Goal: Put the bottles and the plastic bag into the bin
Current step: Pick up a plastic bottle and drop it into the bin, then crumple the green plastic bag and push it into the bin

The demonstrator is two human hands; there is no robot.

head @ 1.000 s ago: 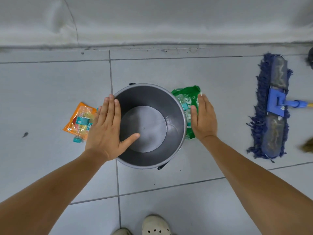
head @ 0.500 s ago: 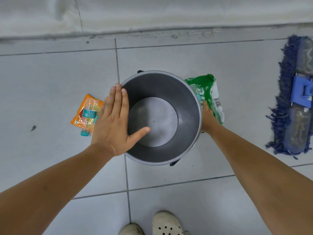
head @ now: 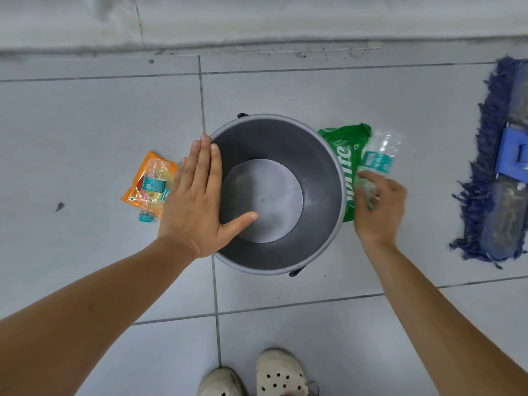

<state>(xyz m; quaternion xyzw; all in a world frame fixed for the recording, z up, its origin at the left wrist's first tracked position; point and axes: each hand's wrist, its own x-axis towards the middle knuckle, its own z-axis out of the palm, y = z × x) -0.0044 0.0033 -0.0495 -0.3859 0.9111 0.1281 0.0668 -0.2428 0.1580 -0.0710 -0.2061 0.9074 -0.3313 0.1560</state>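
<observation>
A grey round bin (head: 325, 155) stands on the floor tiles, with nothing inside it. My left hand (head: 197, 201) lies flat and open over its left rim, thumb reaching over the inside. Left of the bin an orange plastic bag (head: 135, 190) lies on the floor with a clear bottle (head: 153, 185) with a teal label and cap on top of it. Right of the bin lies a green plastic bag (head: 344, 155). A clear bottle (head: 381, 155) with a teal label rests on it. My right hand (head: 380, 210) closes its fingers on that bottle's lower end.
A blue mop head (head: 503, 167) lies on the floor at the right edge. A white wall base (head: 257, 21) runs along the top. My two pale clogs (head: 281, 372) stand at the bottom, just behind the bin.
My right hand has come out from behind the bin's right rim and closed on the clear bottle, which now shows on the green bag. My left hand stays on the rim.
</observation>
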